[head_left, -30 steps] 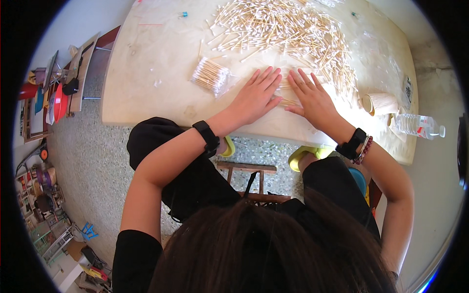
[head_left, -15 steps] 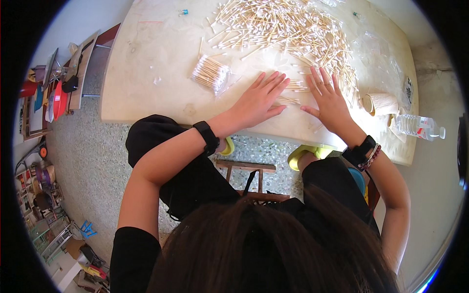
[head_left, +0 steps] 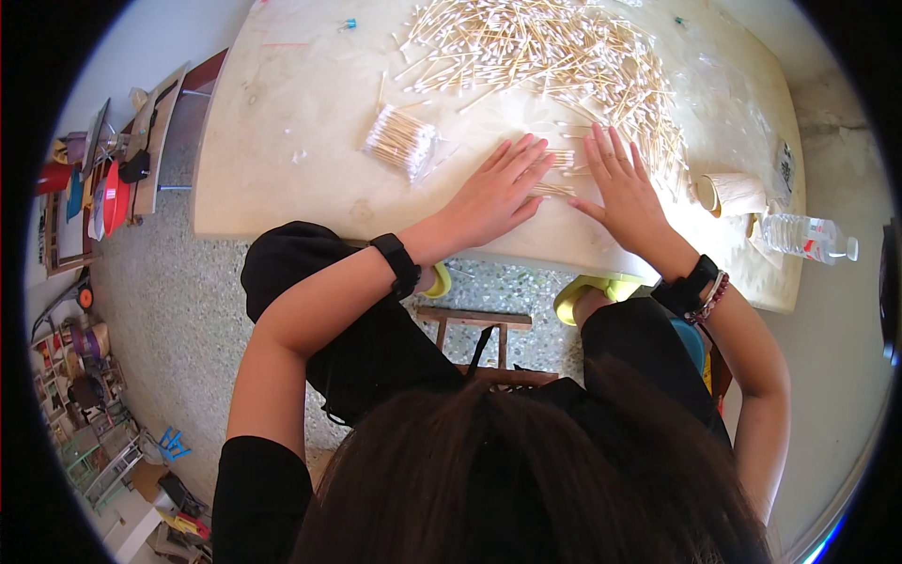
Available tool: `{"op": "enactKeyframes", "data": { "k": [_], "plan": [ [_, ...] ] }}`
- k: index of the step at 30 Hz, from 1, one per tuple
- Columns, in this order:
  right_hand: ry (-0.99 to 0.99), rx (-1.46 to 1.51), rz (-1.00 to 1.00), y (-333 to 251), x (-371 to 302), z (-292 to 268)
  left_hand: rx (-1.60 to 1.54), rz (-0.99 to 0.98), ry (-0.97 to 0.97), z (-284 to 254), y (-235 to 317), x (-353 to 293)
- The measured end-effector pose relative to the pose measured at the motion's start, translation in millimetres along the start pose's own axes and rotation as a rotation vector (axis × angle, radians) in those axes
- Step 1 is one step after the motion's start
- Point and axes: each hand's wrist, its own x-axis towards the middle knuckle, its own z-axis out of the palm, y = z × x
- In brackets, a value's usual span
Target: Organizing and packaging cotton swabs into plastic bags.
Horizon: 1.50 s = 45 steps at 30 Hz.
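Observation:
My left hand (head_left: 498,193) lies palm down near the table's front edge, fingers stretched out and somewhat apart. Facing it, my right hand (head_left: 628,193) is also flat with its fingers spread. A small row of cotton swabs (head_left: 559,159) lies between the two hands, its left ends hidden at my left fingers. A few more swabs show between the thumbs. Left of my left hand sits a clear plastic bag packed with cotton swabs (head_left: 401,139). Beyond both hands spreads a big loose heap of cotton swabs (head_left: 536,52), reaching down beside my right fingers.
The pale table (head_left: 282,188) carries a brown paper roll (head_left: 738,195), a lying clear plastic bottle (head_left: 799,238) and crumpled clear plastic (head_left: 723,99) on the right. A small blue-green object (head_left: 350,23) lies at far left. Below the table is a wooden stool (head_left: 479,320).
My right hand has shifted slightly left, so the gap between my hands is a little narrower. My left hand has barely moved. The fingers of both hands stay stretched out.

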Motion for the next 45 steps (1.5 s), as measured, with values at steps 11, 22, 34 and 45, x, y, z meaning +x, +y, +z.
{"op": "enactKeyframes", "data": {
  "k": [11, 22, 34, 45],
  "plan": [
    [-0.073, -0.046, 0.223, 33, -22, 5, 0.061, 0.020, 0.004, 4, -2, -2],
    [-0.067, 0.018, 0.003, 3, -31, -5, 0.051, 0.022, 0.018, 4, 0, -1],
    [-0.071, 0.130, -0.099, -28, -15, -2, 0.062, 0.011, 0.008, 4, -1, -2],
    [-0.093, 0.119, -0.005, -9, -24, -1, 0.071, 0.004, 0.024, 4, 0, -2]
  ]
}}
